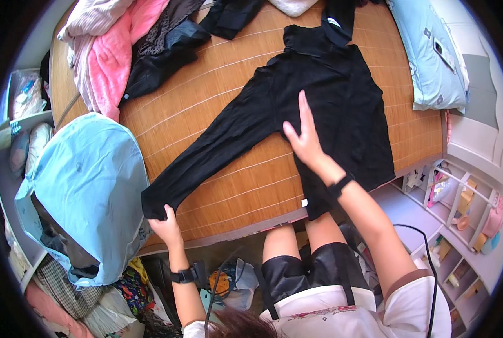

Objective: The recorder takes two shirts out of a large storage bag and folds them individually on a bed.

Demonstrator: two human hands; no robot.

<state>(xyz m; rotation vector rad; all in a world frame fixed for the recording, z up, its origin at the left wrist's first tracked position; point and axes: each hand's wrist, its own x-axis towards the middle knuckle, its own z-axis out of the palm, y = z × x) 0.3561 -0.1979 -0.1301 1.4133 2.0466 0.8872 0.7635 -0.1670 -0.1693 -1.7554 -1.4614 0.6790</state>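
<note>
A black high-necked long-sleeved top [327, 84] lies spread on the bamboo mat [234, 181], its collar pointing away from me. One sleeve stretches out to the left, towards the mat's near edge. At that sleeve's cuff my left hand [167, 226] pinches the fabric between thumb and fingers. My right hand [308, 141] is over the body of the top, near the armpit, fingers extended and thumb apart, holding nothing. Whether its palm touches the fabric I cannot tell. The other sleeve seems folded over the body. A small white tag [304, 203] shows at the lower hem.
A light blue fabric storage bag [91, 169] stands open at the left, dark cloth inside. Pink fleece [112, 59] and dark garments [162, 63] are heaped at the far left. A phone [444, 55] rests on the blue pillow [429, 63]. White shelves [458, 203] stand at the right.
</note>
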